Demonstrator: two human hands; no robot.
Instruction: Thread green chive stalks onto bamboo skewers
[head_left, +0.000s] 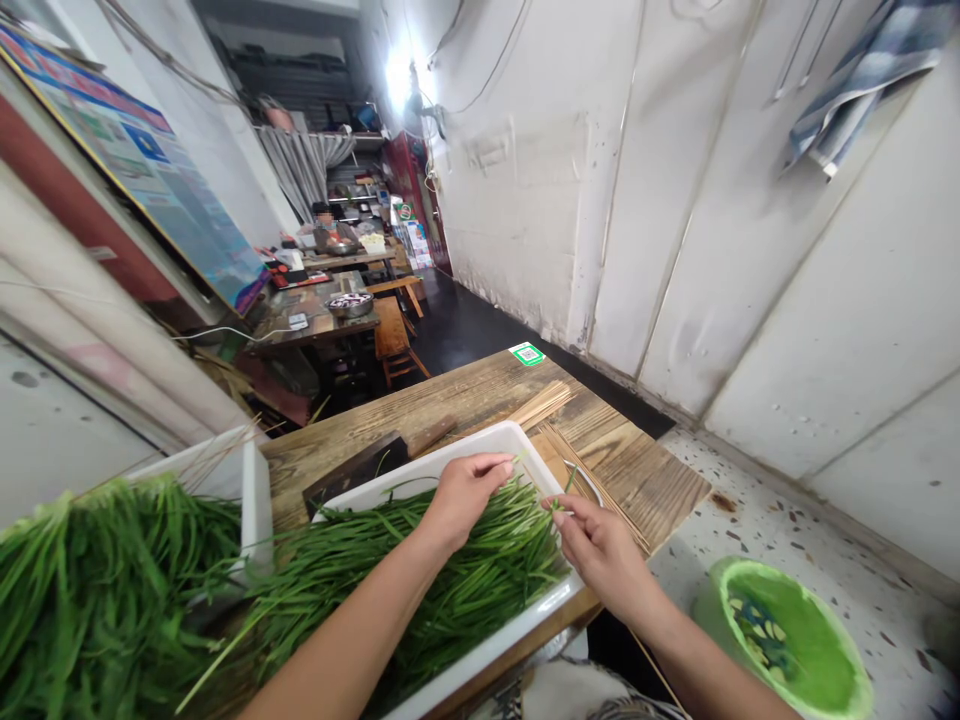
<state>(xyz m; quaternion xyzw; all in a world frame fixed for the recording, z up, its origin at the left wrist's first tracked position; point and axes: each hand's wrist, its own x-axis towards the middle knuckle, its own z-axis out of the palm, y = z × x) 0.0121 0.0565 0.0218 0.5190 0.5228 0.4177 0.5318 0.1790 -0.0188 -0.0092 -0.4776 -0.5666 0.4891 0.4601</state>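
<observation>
Long green garlic chives point(480, 555) lie in a white plastic tray point(517, 440) on the wooden table. Above the tray's far end, my left hand point(466, 492) pinches thumb and forefinger together, with a pale green bit of chive at the fingertips. My right hand point(600, 550) is closed at the tray's right corner, gripping a few short pieces of chive between thumb and fingers. The hands are a little apart. Beyond the tray lies a cleaver point(358, 472) with a wooden handle. Bamboo skewers point(541, 402) lie past the tray, with more to its right.
Another white bin point(257, 505) at left is heaped with chives point(97, 580). A green bucket point(814, 640) with scraps stands on the floor at right. A QR-code card point(528, 354) lies on the table's far corner. Farther back, a person point(327, 228) sits behind another table.
</observation>
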